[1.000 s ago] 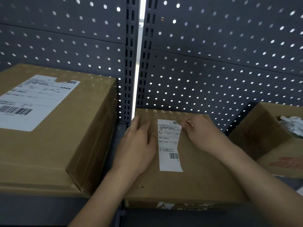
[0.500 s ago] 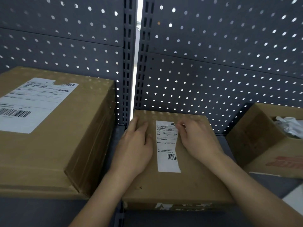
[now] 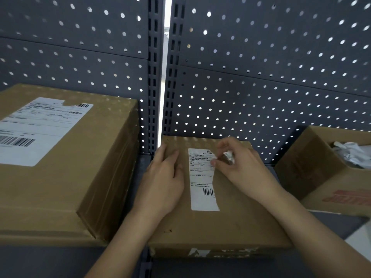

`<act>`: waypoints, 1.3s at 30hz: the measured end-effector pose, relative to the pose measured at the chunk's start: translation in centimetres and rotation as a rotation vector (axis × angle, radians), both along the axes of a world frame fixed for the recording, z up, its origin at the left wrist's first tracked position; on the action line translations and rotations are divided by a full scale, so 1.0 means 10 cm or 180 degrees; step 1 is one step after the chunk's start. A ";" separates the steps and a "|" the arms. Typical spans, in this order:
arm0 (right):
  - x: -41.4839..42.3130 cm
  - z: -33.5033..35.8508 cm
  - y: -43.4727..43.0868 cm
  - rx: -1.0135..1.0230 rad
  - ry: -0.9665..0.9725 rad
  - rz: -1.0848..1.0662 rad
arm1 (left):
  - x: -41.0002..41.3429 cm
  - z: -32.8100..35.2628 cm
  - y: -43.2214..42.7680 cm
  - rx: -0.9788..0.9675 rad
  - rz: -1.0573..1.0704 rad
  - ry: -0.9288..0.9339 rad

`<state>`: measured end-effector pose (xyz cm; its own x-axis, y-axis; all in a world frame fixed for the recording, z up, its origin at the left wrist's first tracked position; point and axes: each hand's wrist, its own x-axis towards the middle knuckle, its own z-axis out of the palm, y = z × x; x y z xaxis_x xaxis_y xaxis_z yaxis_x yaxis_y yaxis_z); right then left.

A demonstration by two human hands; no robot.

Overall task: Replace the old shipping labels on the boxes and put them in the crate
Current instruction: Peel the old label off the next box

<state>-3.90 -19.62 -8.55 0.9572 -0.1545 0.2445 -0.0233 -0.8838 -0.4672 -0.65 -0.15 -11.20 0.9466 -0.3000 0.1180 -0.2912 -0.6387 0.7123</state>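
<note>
A small flat cardboard box (image 3: pixel 230 221) lies on the shelf in front of me, with a narrow white shipping label (image 3: pixel 202 181) stuck on its top. My left hand (image 3: pixel 163 181) rests flat on the box top, left of the label. My right hand (image 3: pixel 239 165) sits at the label's upper right corner and pinches a small torn, crumpled scrap of white label paper (image 3: pixel 228 155) between thumb and fingers. The label's top right corner looks ragged where the scrap came away.
A larger closed cardboard box (image 3: pixel 66 177) with a wide white label (image 3: pixel 38 129) stands on the left. An open cardboard box (image 3: pixel 321 177) holding crumpled white paper (image 3: pixel 349 153) stands on the right. Dark perforated panels (image 3: pixel 261 77) back the shelf.
My right hand has picked at the label's upper right corner and now holds a torn, crumpled piece lifted off the box. The left hand has stayed flat on the box.
</note>
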 end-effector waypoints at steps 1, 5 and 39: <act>0.01 0.00 0.01 -0.0077 -0.0019 -0.0003 | 0.00 0.00 0.00 -0.0004 0.0003 0.0003; 0.03 0.03 0.07 0.0077 -0.0053 -0.0004 | 0.00 0.00 0.00 0.0001 0.0000 -0.0018; -0.19 0.14 0.26 -0.0037 0.0465 0.0649 | 0.02 -0.02 0.01 -0.0061 -0.0001 -0.0047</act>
